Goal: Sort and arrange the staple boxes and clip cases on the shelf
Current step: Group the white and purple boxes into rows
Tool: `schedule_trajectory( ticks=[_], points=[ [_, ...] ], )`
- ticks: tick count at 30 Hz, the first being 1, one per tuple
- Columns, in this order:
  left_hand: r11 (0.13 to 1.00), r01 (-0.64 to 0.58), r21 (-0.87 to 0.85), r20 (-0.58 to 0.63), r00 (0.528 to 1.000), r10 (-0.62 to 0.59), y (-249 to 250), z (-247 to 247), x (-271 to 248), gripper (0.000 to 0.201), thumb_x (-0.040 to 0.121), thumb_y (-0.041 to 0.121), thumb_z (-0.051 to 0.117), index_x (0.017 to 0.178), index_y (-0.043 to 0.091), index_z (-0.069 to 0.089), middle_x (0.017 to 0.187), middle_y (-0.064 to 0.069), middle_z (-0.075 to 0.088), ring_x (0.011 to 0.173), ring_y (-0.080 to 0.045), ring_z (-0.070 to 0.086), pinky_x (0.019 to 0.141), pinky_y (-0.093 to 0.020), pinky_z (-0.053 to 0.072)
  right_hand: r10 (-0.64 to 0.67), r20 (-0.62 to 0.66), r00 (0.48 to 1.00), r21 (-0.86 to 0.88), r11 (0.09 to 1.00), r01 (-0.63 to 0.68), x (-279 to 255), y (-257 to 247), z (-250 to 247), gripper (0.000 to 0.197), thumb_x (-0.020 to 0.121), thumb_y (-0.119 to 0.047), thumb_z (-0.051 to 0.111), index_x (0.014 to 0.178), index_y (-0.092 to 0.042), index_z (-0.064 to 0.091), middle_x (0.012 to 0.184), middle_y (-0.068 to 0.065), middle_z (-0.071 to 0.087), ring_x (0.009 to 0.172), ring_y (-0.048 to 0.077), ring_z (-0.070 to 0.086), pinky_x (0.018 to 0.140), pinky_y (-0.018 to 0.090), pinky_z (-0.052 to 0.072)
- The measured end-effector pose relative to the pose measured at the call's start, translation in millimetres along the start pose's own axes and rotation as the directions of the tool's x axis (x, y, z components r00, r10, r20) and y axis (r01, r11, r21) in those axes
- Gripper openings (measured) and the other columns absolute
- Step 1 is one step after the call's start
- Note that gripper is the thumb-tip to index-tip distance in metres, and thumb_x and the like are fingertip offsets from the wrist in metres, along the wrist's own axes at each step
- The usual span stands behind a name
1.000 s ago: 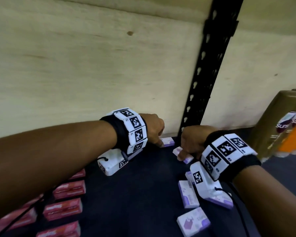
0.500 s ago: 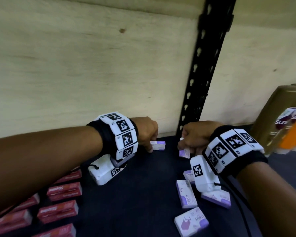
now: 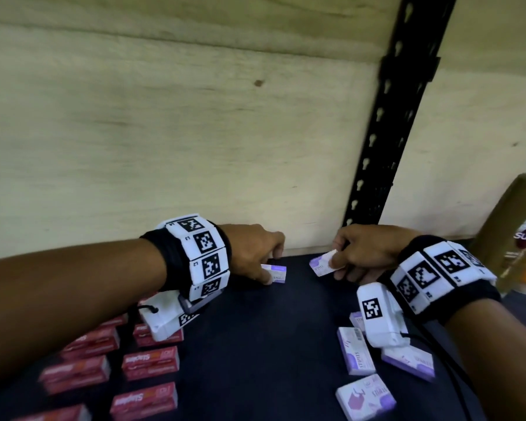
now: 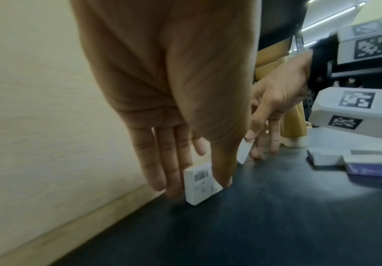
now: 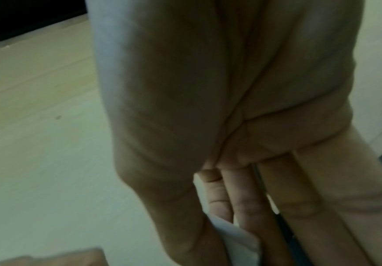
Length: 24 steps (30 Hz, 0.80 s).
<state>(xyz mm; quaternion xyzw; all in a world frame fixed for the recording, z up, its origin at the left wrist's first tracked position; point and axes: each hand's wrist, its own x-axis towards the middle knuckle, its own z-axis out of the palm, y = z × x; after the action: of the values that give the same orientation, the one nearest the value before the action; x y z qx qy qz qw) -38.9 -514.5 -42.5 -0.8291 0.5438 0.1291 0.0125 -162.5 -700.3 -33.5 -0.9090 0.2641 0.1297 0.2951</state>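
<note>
My left hand (image 3: 252,250) pinches a small white-and-purple staple box (image 3: 275,273) between thumb and fingers; the box stands on edge on the dark shelf (image 3: 255,344), close to the wooden back panel (image 3: 195,132). My right hand (image 3: 365,253) grips a second purple staple box (image 3: 322,264), tilted and lifted off the shelf, just right of the first and apart from it. More purple boxes (image 3: 357,350) lie flat near my right wrist. Red staple boxes (image 3: 151,361) sit in rows at the front left. A gold bottle (image 3: 516,232) stands at the far right.
</note>
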Motion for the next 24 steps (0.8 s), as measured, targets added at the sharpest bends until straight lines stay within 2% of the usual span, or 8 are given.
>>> schedule_trajectory(
  ticks=[4, 8, 12, 15, 17, 19, 21, 24],
  points=[
    [0.995, -0.097, 0.007, 0.011, 0.995, 0.097, 5.2, 1.7, -3.2, 0.019, 0.092, 0.025, 0.06, 0.103, 0.022, 0.046, 0.086, 0.0, 0.065, 0.068, -0.013, 0.053, 0.055, -0.023, 0.037, -0.035, 0.003, 0.999, -0.035, 0.999, 0.035, 3.1, 1.6, 0.2, 0.008, 0.09, -0.015, 0.069, 0.086, -0.012, 0.063, 0.078, 0.001, 0.075, 0.06, 0.013, 0.06, 0.06, 0.032, 0.054],
    [0.995, -0.096, -0.013, 0.087, 0.991, 0.097, 8.9, 0.2, -9.5, 0.014, 0.096, 0.026, 0.05, 0.107, 0.026, 0.057, 0.079, 0.013, 0.06, 0.069, -0.002, 0.053, 0.065, -0.02, 0.041, -0.024, -0.013, 1.0, -0.025, 0.999, 0.024, 4.2, 5.5, -1.8, 0.011, 0.088, -0.012, 0.072, 0.088, -0.013, 0.061, 0.059, -0.002, 0.061, 0.043, 0.006, 0.053, 0.041, 0.023, 0.041],
    [1.0, 0.0, 0.012, 0.116, 0.993, -0.002, 11.0, -2.3, -12.8, 0.032, 0.095, 0.021, 0.044, 0.122, 0.031, 0.059, 0.098, 0.01, 0.061, 0.093, -0.011, 0.059, 0.087, -0.028, 0.049, -0.044, -0.032, 0.999, -0.105, 0.994, 0.04, 6.7, 3.7, 1.7, 0.014, 0.087, -0.019, 0.075, 0.096, -0.016, 0.065, 0.084, 0.006, 0.07, 0.067, 0.016, 0.066, 0.063, 0.034, 0.06],
    [0.997, 0.002, 0.072, 0.086, 0.996, -0.008, 7.5, -3.1, -13.1, 0.026, 0.096, 0.025, 0.051, 0.12, 0.026, 0.06, 0.083, 0.015, 0.055, 0.085, -0.011, 0.057, 0.078, -0.028, 0.05, -0.071, -0.042, 0.997, -0.201, 0.978, 0.062, 8.1, -4.6, 7.2, 0.016, 0.09, -0.025, 0.071, 0.103, -0.024, 0.064, 0.099, 0.01, 0.072, 0.087, 0.029, 0.072, 0.077, 0.041, 0.061],
    [0.995, 0.011, 0.103, 0.059, 0.998, -0.017, 4.1, -2.7, -12.9, 0.023, 0.096, 0.032, 0.054, 0.116, 0.023, 0.062, 0.079, 0.014, 0.053, 0.08, -0.011, 0.055, 0.071, -0.027, 0.044, -0.094, -0.049, 0.994, -0.287, 0.955, 0.077, 7.8, -11.0, 10.1, 0.017, 0.091, -0.028, 0.069, 0.106, -0.023, 0.065, 0.094, 0.001, 0.069, 0.078, 0.021, 0.069, 0.067, 0.027, 0.06],
    [0.989, 0.029, 0.143, 0.04, 0.999, -0.035, 0.5, -1.8, -13.2, 0.022, 0.094, 0.037, 0.057, 0.11, 0.023, 0.064, 0.088, 0.009, 0.057, 0.084, -0.014, 0.056, 0.072, -0.029, 0.046, -0.12, -0.063, 0.991, -0.365, 0.927, 0.089, 6.0, -18.0, 12.7, 0.017, 0.091, -0.028, 0.068, 0.107, -0.022, 0.064, 0.081, -0.01, 0.057, 0.064, 0.006, 0.054, 0.042, 0.008, 0.045],
    [0.981, 0.053, 0.185, 0.019, 0.998, -0.057, -2.5, -1.7, -13.9, 0.02, 0.092, 0.041, 0.059, 0.1, 0.023, 0.065, 0.096, 0.005, 0.06, 0.086, -0.016, 0.058, 0.07, -0.03, 0.046, -0.148, -0.066, 0.987, -0.427, 0.898, 0.106, 4.8, -22.5, 15.1, 0.015, 0.093, -0.028, 0.067, 0.106, -0.023, 0.061, 0.077, -0.013, 0.049, 0.059, 0.002, 0.045, 0.031, 0.005, 0.034],
    [0.965, 0.111, 0.236, 0.039, 0.992, -0.124, -5.2, -2.5, -14.9, 0.024, 0.093, 0.042, 0.058, 0.101, 0.019, 0.062, 0.099, 0.002, 0.059, 0.086, -0.018, 0.056, 0.062, -0.025, 0.038, -0.177, -0.069, 0.982, -0.492, 0.862, 0.12, 2.6, -26.7, 17.7, 0.013, 0.095, -0.032, 0.063, 0.104, -0.028, 0.055, 0.079, -0.014, 0.047, 0.059, 0.001, 0.042, 0.032, 0.008, 0.035]
  ],
)
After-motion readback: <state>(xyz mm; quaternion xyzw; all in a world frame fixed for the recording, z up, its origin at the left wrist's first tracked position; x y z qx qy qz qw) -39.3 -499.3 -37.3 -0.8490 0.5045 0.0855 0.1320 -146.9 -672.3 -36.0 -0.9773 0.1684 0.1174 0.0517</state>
